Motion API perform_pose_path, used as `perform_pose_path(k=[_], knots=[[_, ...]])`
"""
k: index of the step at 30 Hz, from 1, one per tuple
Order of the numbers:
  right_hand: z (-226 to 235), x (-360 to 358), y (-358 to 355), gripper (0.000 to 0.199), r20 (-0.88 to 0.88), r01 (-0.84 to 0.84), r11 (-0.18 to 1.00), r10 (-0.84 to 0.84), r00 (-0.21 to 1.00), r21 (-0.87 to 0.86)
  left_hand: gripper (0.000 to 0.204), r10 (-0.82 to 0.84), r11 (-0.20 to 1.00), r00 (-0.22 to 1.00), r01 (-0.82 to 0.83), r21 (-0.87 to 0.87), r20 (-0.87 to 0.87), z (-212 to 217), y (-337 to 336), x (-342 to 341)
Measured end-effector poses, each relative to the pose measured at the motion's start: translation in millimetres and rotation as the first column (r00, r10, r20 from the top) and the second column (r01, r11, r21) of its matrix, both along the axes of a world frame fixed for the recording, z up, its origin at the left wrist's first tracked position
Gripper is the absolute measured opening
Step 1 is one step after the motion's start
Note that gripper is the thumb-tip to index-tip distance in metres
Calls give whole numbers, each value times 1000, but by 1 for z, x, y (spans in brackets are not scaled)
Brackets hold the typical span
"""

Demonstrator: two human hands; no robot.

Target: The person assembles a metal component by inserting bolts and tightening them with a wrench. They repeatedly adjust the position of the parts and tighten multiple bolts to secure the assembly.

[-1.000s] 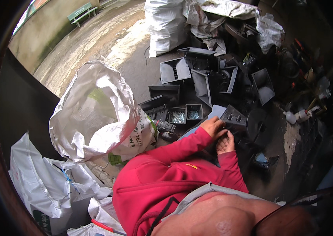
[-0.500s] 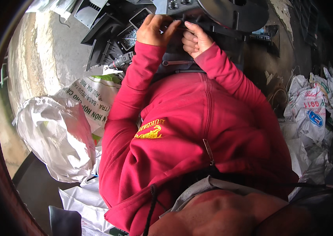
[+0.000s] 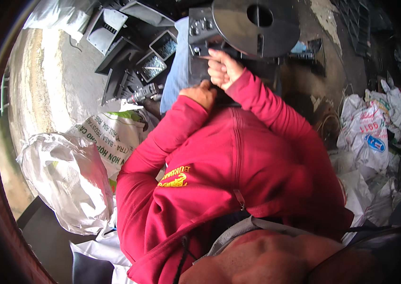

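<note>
Concrete floor point(image 3: 79, 71), pale and worn at the left of the frame, borders the cluttered workplace, with a white sack point(image 3: 65, 184) at left and small metal pieces point(image 3: 153, 67) at upper left. At upper centre a black disc point(image 3: 281, 35) overlaps a black block point(image 3: 202, 40); the right hand point(image 3: 224, 70) is narrow and curled at its lower edge, while whether the left hand point(image 3: 201, 96), bent below, grips anything cannot be told. Uneven pressure could shift the block, apparently unbraced by either hand, and tip the disc.
</note>
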State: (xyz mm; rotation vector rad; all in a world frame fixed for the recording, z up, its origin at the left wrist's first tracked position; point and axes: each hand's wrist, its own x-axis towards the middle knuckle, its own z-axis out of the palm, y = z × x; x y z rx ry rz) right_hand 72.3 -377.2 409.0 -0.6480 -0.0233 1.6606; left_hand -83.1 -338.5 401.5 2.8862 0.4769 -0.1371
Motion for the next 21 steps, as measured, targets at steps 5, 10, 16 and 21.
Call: perform_pose_path(k=[5,10,16,21], knots=[[4,1,3,34,59,9,1000,-9,998,-1,14,37,978,996,-52,-202,-77,41,15,-4],[13,-3,-1,46,165,54,998,-51,985,-17,19,321,338,947,-100,-936,15,59,48,-49],[9,-12,6,50,235,45,986,-6,972,-163,21,503,-226,860,37,-973,-84,44,34,-6],[4,-3,-1,41,294,73,984,-23,955,-162,23,502,-337,860,97,-937,-92,41,29,10]])
